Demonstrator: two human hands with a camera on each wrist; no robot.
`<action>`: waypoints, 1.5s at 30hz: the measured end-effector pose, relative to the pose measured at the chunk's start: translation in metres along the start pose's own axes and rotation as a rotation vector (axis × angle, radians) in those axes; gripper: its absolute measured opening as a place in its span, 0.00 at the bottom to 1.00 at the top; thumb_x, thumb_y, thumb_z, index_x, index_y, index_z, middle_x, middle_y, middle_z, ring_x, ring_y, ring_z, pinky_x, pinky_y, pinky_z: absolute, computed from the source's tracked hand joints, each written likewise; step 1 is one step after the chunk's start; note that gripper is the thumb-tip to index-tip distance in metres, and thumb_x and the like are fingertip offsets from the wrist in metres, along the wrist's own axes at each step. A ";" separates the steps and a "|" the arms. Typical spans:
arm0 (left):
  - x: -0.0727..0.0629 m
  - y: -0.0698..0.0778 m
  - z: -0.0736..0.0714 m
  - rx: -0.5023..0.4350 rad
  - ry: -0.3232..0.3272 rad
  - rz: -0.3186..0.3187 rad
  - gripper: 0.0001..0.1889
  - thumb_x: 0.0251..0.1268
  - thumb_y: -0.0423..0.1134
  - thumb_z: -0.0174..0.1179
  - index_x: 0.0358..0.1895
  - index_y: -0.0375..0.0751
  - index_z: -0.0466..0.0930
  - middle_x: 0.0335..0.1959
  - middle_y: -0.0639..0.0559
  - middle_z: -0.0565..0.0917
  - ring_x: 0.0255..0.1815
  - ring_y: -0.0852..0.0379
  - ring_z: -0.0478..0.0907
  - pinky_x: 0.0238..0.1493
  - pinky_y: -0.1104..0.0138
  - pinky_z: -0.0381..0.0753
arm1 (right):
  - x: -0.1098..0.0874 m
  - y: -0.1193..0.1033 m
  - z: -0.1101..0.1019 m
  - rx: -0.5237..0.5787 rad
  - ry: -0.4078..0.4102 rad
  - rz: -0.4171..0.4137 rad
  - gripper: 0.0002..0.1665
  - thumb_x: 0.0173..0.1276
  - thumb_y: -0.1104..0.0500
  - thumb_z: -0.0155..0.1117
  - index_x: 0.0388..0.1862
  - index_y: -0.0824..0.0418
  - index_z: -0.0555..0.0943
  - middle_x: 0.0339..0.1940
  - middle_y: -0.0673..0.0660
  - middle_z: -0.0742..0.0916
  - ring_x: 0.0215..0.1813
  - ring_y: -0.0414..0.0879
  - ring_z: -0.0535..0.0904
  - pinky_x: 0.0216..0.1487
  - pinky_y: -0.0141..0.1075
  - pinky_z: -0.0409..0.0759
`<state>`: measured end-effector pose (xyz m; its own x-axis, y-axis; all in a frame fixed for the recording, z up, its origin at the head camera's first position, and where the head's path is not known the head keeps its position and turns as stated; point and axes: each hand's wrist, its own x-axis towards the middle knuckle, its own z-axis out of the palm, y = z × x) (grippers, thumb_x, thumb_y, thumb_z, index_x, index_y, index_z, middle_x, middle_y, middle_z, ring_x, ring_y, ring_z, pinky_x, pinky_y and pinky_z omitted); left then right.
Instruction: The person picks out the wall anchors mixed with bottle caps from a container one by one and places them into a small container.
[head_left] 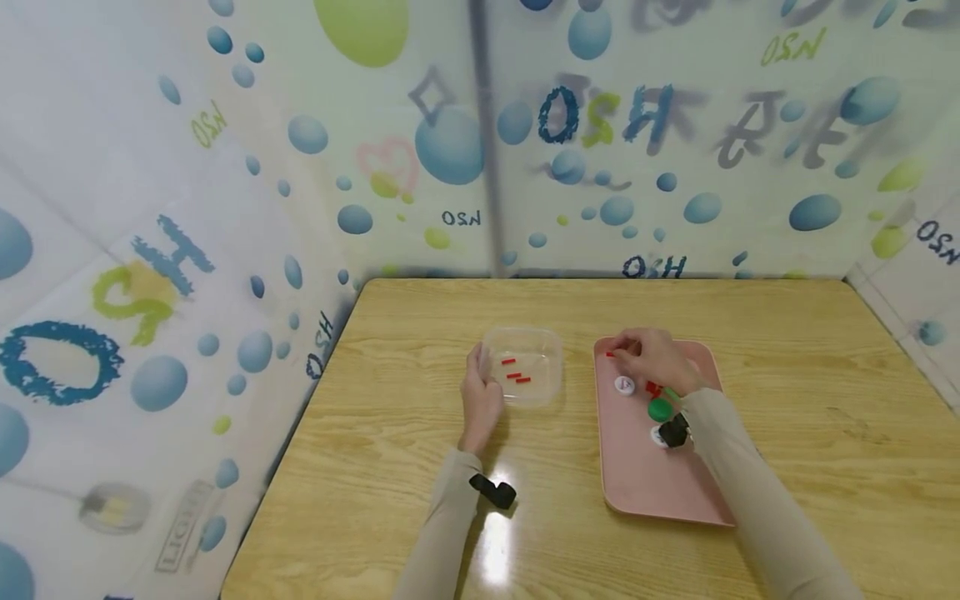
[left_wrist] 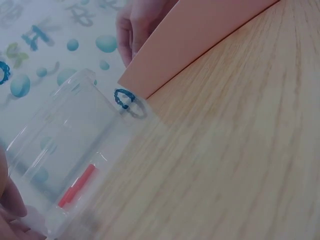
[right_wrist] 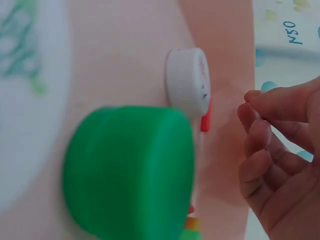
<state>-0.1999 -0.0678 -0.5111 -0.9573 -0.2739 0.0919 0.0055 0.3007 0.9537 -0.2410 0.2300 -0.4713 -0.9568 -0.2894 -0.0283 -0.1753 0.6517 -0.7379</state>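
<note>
My left hand (head_left: 482,400) grips the left side of a clear plastic container (head_left: 557,367), and its fingers show at the edge of the left wrist view. Inside the container lie 3 short red sticks (head_left: 522,381). Over the far left of a pink tray (head_left: 637,483) is my right hand (head_left: 658,360), its fingers loosely curled with nothing visible between them. Close by its fingertips lies a red stick (right_wrist: 206,117), partly behind a white bottle cap (right_wrist: 187,80). A green bottle cap (right_wrist: 130,170) stands nearer the right wrist.
Under the right wrist is another white cap (head_left: 657,437), partly hidden. Small red pieces (head_left: 654,389) and a green piece (head_left: 671,393) lie beside the green cap. Container and tray are on a wooden table (head_left: 360,483), with patterned walls (head_left: 420,250) behind and to the sides.
</note>
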 end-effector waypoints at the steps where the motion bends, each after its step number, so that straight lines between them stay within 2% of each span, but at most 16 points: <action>1: 0.000 0.000 0.000 -0.001 0.001 -0.003 0.35 0.59 0.22 0.42 0.75 0.38 0.65 0.73 0.37 0.71 0.75 0.42 0.66 0.75 0.48 0.65 | 0.000 0.001 0.000 0.002 -0.001 -0.001 0.13 0.73 0.59 0.62 0.52 0.62 0.86 0.37 0.60 0.86 0.32 0.50 0.76 0.26 0.35 0.78; 7: -0.001 0.000 -0.001 -0.002 -0.009 -0.013 0.36 0.60 0.22 0.42 0.76 0.39 0.64 0.73 0.36 0.70 0.75 0.41 0.66 0.75 0.47 0.64 | -0.001 0.005 0.002 0.005 -0.011 0.023 0.13 0.74 0.58 0.62 0.53 0.60 0.85 0.36 0.60 0.85 0.21 0.49 0.74 0.19 0.35 0.74; 13: 0.000 -0.001 -0.001 0.000 -0.012 -0.004 0.36 0.59 0.21 0.42 0.76 0.39 0.63 0.73 0.35 0.70 0.75 0.39 0.66 0.74 0.45 0.65 | -0.001 0.006 0.002 0.005 -0.028 0.062 0.17 0.74 0.59 0.61 0.59 0.60 0.83 0.46 0.63 0.86 0.19 0.48 0.73 0.19 0.34 0.72; 19: 0.000 0.001 -0.002 -0.001 -0.010 0.000 0.36 0.60 0.21 0.41 0.75 0.39 0.64 0.73 0.35 0.70 0.75 0.40 0.66 0.75 0.46 0.64 | -0.003 0.004 0.000 -0.049 -0.049 0.082 0.21 0.72 0.60 0.60 0.62 0.58 0.82 0.44 0.62 0.86 0.15 0.48 0.71 0.18 0.36 0.72; 26: -0.001 0.001 -0.003 0.019 -0.020 0.002 0.35 0.63 0.23 0.41 0.76 0.40 0.63 0.75 0.37 0.69 0.76 0.39 0.64 0.75 0.45 0.64 | 0.000 -0.002 0.000 -0.116 -0.034 0.102 0.20 0.71 0.62 0.60 0.60 0.63 0.83 0.56 0.67 0.85 0.21 0.47 0.72 0.20 0.35 0.71; 29: -0.001 0.001 -0.002 0.023 -0.021 0.004 0.35 0.62 0.23 0.41 0.76 0.39 0.63 0.75 0.36 0.69 0.76 0.39 0.64 0.75 0.44 0.63 | 0.001 -0.003 0.001 -0.129 -0.043 0.120 0.20 0.71 0.63 0.60 0.60 0.64 0.82 0.56 0.67 0.83 0.22 0.49 0.72 0.21 0.35 0.71; 33: 0.000 0.000 -0.002 0.022 -0.022 0.002 0.35 0.62 0.23 0.40 0.76 0.39 0.63 0.75 0.37 0.68 0.76 0.40 0.64 0.75 0.45 0.63 | 0.000 -0.003 0.001 -0.127 -0.049 0.140 0.19 0.70 0.65 0.60 0.59 0.65 0.82 0.57 0.68 0.84 0.35 0.52 0.77 0.28 0.32 0.77; 37: 0.001 0.000 -0.002 0.021 -0.019 0.009 0.35 0.62 0.22 0.40 0.76 0.38 0.63 0.75 0.37 0.69 0.76 0.40 0.64 0.76 0.46 0.63 | -0.001 0.000 0.000 -0.135 -0.059 0.142 0.15 0.69 0.67 0.61 0.53 0.66 0.84 0.53 0.67 0.86 0.41 0.53 0.79 0.34 0.32 0.80; 40: 0.001 0.000 -0.002 0.026 -0.013 0.016 0.35 0.61 0.23 0.41 0.75 0.38 0.64 0.74 0.37 0.69 0.76 0.40 0.64 0.76 0.47 0.64 | -0.002 0.003 -0.001 -0.147 -0.068 0.127 0.12 0.68 0.68 0.62 0.48 0.66 0.85 0.45 0.64 0.87 0.30 0.49 0.78 0.29 0.34 0.78; 45: 0.001 0.000 -0.002 0.028 -0.011 0.022 0.35 0.61 0.23 0.40 0.75 0.38 0.64 0.74 0.36 0.70 0.76 0.40 0.64 0.75 0.47 0.64 | -0.003 0.005 -0.002 -0.171 -0.074 0.119 0.08 0.67 0.66 0.63 0.42 0.66 0.86 0.36 0.60 0.86 0.21 0.45 0.73 0.23 0.34 0.74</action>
<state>-0.1999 -0.0699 -0.5108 -0.9603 -0.2568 0.1089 0.0183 0.3316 0.9432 -0.2398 0.2357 -0.4730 -0.9545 -0.2501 -0.1626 -0.1049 0.7918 -0.6018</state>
